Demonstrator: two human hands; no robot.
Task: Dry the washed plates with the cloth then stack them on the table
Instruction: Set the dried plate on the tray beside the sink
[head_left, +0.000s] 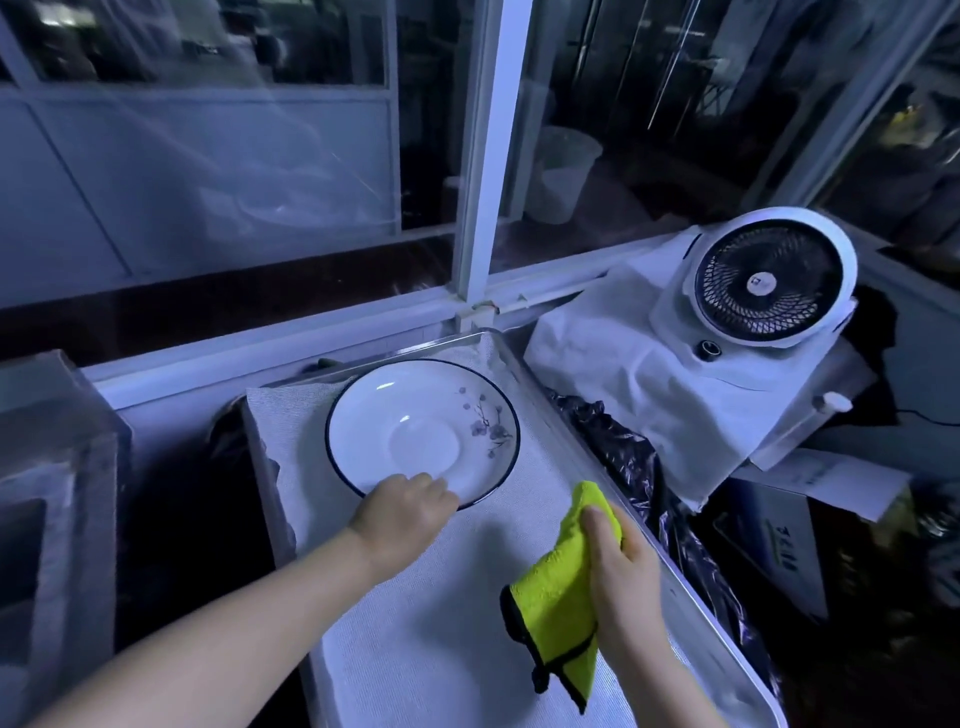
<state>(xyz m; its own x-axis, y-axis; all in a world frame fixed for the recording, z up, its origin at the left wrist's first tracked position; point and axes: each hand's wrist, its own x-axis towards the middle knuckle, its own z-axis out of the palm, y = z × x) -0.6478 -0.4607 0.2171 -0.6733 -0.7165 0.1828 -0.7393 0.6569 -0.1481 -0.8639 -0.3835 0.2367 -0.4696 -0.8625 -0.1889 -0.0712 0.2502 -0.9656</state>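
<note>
A white fan (769, 283) sits on a white sheet (618, 364); crinkled black plastic (623, 457) lies beside it; a window frame (485, 156) stands behind.

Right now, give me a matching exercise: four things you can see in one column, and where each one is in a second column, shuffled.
Things:
1. plate
2. cloth
3. fan
4. left hand

Places:
A. held in the right hand
B. on the near rim of the plate
C. lying on the lined tray
D. right of the tray, on white sheeting

Pairs: 1-C, 2-A, 3-D, 4-B
</note>
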